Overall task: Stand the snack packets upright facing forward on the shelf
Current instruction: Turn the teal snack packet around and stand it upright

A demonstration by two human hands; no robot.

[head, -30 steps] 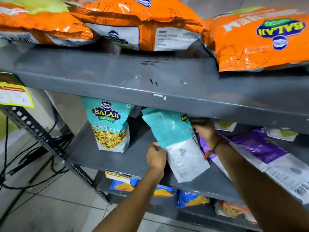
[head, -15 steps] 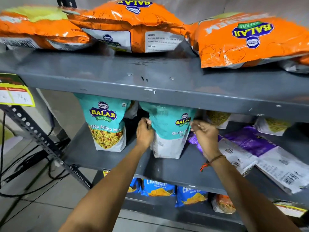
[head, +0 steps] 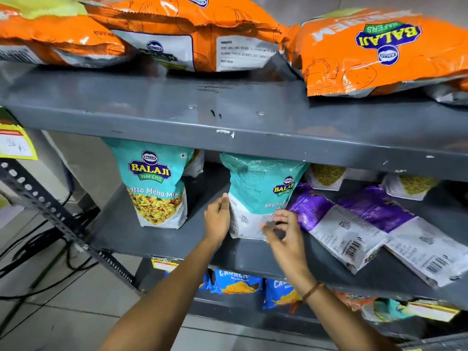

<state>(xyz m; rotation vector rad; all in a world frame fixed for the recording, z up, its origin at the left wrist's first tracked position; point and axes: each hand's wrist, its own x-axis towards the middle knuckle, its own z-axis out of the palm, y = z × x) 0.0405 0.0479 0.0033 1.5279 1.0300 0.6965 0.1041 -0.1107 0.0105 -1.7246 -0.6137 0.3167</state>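
A teal snack packet (head: 258, 191) stands upright on the grey middle shelf (head: 152, 239), turned partly to the right so its logo sits near its right edge. My left hand (head: 217, 217) presses flat against its lower left edge. In front of its lower right corner, my right hand (head: 283, 231) hovers with fingers spread and blurred, holding nothing. Another teal packet (head: 155, 183) stands upright facing forward to the left. Two purple-and-white packets (head: 326, 216) (head: 395, 224) lie flat, back side up, to the right.
Orange packets (head: 192, 34) (head: 379, 51) lie flat on the upper shelf (head: 228, 117). White packets (head: 326, 176) stand at the back of the middle shelf. Blue packets (head: 235, 282) sit on the lower shelf. A perforated steel upright (head: 50, 214) and black cables (head: 33, 252) are at left.
The teal packet went from tilted in both hands to standing upright on the shelf. My right hand came off its top right and dropped lower; my left hand slid down its left edge.
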